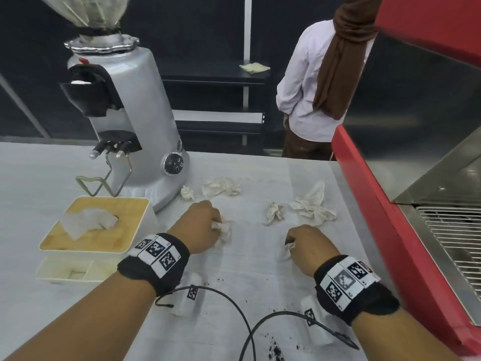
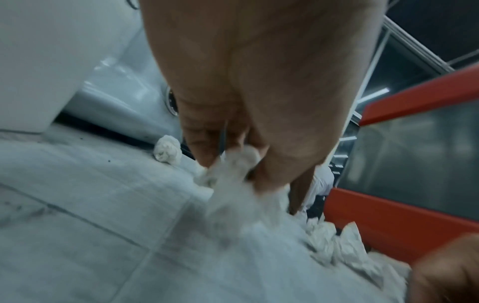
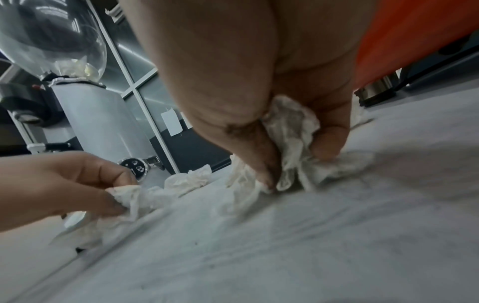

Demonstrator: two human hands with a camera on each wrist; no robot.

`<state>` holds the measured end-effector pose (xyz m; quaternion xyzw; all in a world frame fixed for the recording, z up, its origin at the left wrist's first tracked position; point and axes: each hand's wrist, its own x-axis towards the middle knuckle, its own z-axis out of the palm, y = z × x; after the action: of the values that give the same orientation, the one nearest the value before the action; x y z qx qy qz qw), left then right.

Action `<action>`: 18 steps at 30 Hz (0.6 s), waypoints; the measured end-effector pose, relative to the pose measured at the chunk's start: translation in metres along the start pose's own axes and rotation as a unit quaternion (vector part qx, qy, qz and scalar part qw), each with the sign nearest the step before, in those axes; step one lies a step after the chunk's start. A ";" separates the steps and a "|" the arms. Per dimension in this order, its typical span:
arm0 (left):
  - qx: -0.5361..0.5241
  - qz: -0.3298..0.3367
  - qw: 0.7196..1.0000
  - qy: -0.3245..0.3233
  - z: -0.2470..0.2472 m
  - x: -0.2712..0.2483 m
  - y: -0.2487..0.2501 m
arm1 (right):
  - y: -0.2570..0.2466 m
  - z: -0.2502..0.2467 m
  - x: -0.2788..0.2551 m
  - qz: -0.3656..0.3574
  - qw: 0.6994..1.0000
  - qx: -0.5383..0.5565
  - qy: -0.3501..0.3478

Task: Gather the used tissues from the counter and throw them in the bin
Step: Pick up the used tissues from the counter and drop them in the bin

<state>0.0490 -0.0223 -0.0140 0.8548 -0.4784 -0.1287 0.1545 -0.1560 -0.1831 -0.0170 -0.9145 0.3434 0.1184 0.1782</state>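
Both hands are down on the grey counter [image 1: 247, 264], each gripping a crumpled white tissue. My left hand [image 1: 208, 225] curls its fingers round one tissue [image 1: 223, 230], seen close in the left wrist view as a blurred wad [image 2: 233, 184]. My right hand [image 1: 304, 243] pinches another tissue [image 1: 286, 250] between thumb and fingers [image 3: 290, 135]. Several more used tissues lie farther back: a small ball [image 1: 187, 192], a flat crumple [image 1: 221, 187], a twisted one [image 1: 274, 212] and a large one [image 1: 312, 204]. No bin is in view.
A silver coffee grinder [image 1: 135, 113] stands at the back left, with a wooden-topped tissue box [image 1: 109, 246] in front of it. A red espresso machine [image 1: 390, 230] lines the right side. Coffee grounds [image 1: 276, 350] and wrist cables lie near me. A person [image 1: 307, 87] stands beyond the counter.
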 end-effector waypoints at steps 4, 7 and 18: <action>-0.081 -0.074 0.989 0.100 -0.019 0.001 -0.003 | -0.002 -0.009 -0.001 -0.012 0.999 0.048 -0.008; -0.064 -0.140 0.983 0.104 -0.029 0.009 -0.008 | -0.003 -0.013 -0.006 -0.024 0.991 0.124 0.037; 0.013 -0.262 0.965 0.017 -0.016 0.045 -0.030 | -0.003 -0.010 0.005 -0.057 0.948 0.246 0.192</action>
<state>0.1009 -0.0437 -0.0140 0.9543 -0.2368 -0.1434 0.1126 -0.1489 -0.1881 -0.0088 -0.8657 0.3367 -0.1581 0.3351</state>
